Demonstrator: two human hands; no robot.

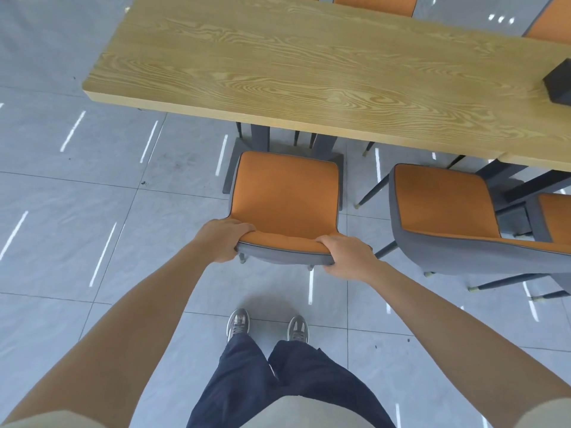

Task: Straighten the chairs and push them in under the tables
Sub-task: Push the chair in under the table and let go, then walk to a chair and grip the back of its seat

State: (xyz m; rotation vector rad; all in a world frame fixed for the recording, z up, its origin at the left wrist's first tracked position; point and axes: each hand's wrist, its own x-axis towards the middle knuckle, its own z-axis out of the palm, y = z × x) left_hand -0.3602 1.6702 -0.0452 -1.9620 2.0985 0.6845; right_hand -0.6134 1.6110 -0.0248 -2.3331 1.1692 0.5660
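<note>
An orange chair (285,193) with a grey shell stands in front of me, its seat facing the long wooden table (309,69). My left hand (221,239) grips the left end of the chair's backrest top. My right hand (349,254) grips the right end. The front of the seat lies just short of the table's near edge. A second orange chair (445,205) stands to the right, turned at an angle, its seat also outside the table edge.
A third orange chair (556,217) shows at the right edge. More orange chairs (375,3) stand along the table's far side. A dark box (559,84) sits on the table's right end. Grey tiled floor (77,211) spreads to the left and behind me.
</note>
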